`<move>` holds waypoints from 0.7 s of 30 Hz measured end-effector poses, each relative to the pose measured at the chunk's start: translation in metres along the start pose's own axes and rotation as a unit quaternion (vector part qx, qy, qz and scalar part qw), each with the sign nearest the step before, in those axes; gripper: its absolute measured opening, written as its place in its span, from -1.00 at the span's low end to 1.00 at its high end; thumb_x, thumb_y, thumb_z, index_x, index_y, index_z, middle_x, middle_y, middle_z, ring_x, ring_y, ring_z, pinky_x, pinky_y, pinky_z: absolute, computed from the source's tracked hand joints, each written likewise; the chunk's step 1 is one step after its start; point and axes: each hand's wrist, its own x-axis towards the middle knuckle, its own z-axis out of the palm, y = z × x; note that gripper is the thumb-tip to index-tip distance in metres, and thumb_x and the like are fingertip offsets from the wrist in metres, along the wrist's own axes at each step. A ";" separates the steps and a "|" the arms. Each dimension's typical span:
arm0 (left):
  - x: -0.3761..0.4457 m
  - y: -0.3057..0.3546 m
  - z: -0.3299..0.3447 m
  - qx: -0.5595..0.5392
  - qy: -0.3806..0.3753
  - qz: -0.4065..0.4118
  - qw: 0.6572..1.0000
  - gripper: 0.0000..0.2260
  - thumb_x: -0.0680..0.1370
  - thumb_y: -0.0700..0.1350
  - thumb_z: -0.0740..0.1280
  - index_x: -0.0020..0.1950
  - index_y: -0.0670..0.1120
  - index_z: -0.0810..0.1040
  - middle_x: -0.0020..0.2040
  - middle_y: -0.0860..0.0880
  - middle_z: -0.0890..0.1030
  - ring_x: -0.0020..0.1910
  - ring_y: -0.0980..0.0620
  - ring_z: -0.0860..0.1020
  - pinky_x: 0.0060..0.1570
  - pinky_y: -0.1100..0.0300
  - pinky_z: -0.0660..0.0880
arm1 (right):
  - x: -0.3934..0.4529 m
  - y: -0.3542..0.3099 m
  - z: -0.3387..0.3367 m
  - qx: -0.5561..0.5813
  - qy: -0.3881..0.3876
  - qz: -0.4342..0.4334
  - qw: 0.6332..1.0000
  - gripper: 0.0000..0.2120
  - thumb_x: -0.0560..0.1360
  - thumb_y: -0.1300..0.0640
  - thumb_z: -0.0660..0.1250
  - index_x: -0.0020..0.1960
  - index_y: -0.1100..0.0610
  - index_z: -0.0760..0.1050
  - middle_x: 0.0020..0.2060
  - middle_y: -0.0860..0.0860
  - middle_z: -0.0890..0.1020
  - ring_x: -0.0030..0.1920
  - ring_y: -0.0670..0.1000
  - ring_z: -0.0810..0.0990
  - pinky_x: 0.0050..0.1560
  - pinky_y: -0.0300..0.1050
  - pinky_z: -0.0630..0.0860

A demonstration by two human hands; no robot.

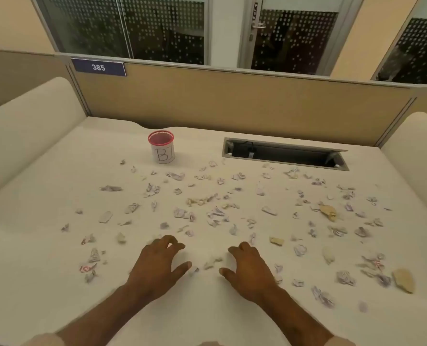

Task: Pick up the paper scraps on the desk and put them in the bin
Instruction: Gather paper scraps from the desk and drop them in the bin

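Several crumpled paper scraps (215, 213) lie scattered across the white desk (45, 191). A small bin (161, 147) with a red mesh rim and a paper label stands at the far left of centre. My left hand (157, 265) and my right hand (248, 267) rest palm down on the near part of the desk, fingers spread and slightly bent. A few small scraps (212, 262) lie between the two thumbs. Neither hand visibly holds anything.
An open cable tray slot (284, 153) is cut into the desk at the back right. A tan partition (232, 101) closes the far edge, with white side dividers (27, 136) left and right. Larger tan scraps (404, 280) lie at the right.
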 end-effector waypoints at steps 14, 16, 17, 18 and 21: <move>-0.017 0.000 0.010 -0.120 -0.067 -0.059 0.989 -0.59 0.51 0.06 0.40 0.34 0.13 0.43 0.11 0.16 0.34 -0.03 0.18 0.49 -0.06 0.37 0.36 | 0.010 0.006 0.013 0.040 0.034 -0.005 0.999 -0.74 0.53 0.30 0.13 0.11 0.10 0.49 -0.01 -0.02 0.43 -0.06 -0.04 0.44 0.01 -0.26 0.38; -0.014 0.003 0.012 -0.139 -0.070 -0.062 0.986 -0.59 0.49 0.03 0.43 0.32 0.12 0.45 0.10 0.16 0.37 -0.08 0.21 0.48 -0.12 0.44 0.32 | 0.012 0.006 0.014 0.052 0.039 -0.017 0.998 -0.69 0.52 0.29 0.16 0.22 0.09 0.46 0.11 0.00 0.45 0.08 -0.01 0.46 0.11 -0.26 0.37; -0.012 0.006 0.012 -0.146 -0.068 -0.061 0.985 -0.58 0.48 0.04 0.44 0.32 0.13 0.45 0.10 0.16 0.37 -0.13 0.22 0.48 -0.15 0.45 0.31 | 0.012 0.005 0.014 0.060 0.038 -0.027 0.997 -0.65 0.52 0.26 0.19 0.29 0.08 0.42 0.17 0.00 0.44 0.16 0.00 0.44 0.18 -0.24 0.36; -0.010 0.008 0.012 -0.150 -0.069 -0.058 0.985 -0.57 0.47 0.06 0.45 0.31 0.14 0.45 0.10 0.16 0.37 -0.17 0.23 0.47 -0.16 0.46 0.30 | 0.012 0.004 0.014 0.069 0.031 -0.040 0.996 -0.59 0.51 0.22 0.24 0.35 0.06 0.36 0.22 0.00 0.42 0.22 0.01 0.41 0.24 -0.22 0.34; -0.002 0.019 0.014 -0.153 -0.063 -0.045 0.985 -0.52 0.44 0.10 0.46 0.33 0.13 0.44 0.10 0.14 0.36 -0.12 0.21 0.48 -0.10 0.44 0.35 | 0.015 -0.002 0.016 0.070 0.008 -0.070 0.995 -0.42 0.48 0.04 0.32 0.45 -0.02 0.21 0.29 -0.03 0.34 0.29 0.03 0.32 0.31 -0.16 0.30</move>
